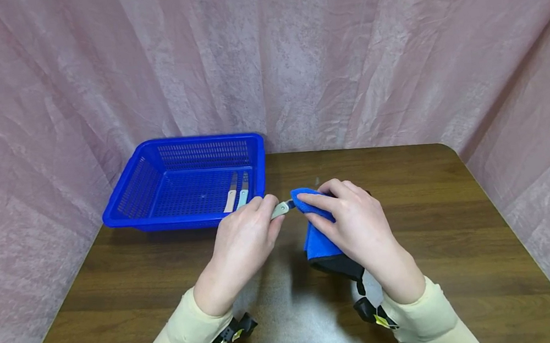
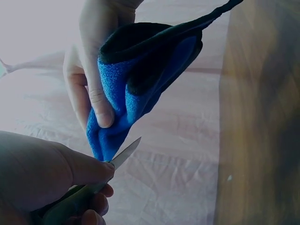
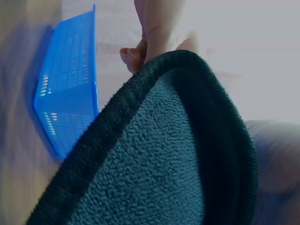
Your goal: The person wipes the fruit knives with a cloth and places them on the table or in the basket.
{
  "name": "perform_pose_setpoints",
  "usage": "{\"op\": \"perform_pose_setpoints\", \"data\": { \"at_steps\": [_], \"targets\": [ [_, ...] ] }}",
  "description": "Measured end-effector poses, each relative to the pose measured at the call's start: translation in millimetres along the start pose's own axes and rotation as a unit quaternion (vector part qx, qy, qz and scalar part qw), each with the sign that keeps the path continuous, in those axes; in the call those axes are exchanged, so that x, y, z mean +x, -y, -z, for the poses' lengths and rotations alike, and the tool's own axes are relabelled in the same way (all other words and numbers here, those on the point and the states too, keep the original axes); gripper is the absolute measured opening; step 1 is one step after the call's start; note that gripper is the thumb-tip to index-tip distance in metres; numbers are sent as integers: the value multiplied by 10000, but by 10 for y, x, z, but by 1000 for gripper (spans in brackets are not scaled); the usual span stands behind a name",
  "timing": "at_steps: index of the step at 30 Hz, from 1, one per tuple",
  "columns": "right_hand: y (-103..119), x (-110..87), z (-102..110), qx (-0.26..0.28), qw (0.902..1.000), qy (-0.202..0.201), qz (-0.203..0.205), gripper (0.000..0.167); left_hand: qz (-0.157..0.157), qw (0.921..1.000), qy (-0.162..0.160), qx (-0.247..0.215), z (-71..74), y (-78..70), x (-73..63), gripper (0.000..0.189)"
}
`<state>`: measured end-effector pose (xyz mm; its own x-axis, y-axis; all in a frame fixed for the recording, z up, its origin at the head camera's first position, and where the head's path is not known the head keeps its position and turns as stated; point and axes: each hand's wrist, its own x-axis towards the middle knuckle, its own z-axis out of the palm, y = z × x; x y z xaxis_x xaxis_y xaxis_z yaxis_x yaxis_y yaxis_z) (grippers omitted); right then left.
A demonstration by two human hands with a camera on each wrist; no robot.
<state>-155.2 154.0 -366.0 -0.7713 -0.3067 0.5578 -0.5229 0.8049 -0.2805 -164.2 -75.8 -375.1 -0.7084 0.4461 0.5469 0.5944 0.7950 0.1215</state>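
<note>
My left hand (image 1: pixel 245 234) grips a small knife by its pale green handle (image 1: pixel 280 210), just right of the basket's front corner. In the left wrist view the bare, pointed blade (image 2: pixel 126 152) sticks out past the thumb, close against a blue cloth (image 2: pixel 112 79). That cloth is folded, has black edging, and is pinched between the thumb and fingers of my right hand (image 1: pixel 356 221). Its lower end hangs down over the table. In the right wrist view the cloth (image 3: pixel 145 154) hides most of the knife and part of both hands.
A blue plastic basket (image 1: pixel 186 224) with mesh walls stands at the back left of the wooden table (image 1: pixel 407 197). Inside, at its right side, lie a pink-handled knife (image 1: pixel 230 200) and a light-blue-handled knife (image 1: pixel 243 196). Pink curtains (image 1: pixel 264 56) hang behind the table.
</note>
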Motion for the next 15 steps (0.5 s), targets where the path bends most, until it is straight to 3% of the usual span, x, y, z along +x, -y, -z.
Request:
{"op": "perform_pose_setpoints", "data": {
  "at_steps": [15],
  "targets": [
    [-5, -18, -60, -53, 9998, 198, 62, 38, 92, 9996, 243, -52, -101, -10, -2, 20]
  ]
}}
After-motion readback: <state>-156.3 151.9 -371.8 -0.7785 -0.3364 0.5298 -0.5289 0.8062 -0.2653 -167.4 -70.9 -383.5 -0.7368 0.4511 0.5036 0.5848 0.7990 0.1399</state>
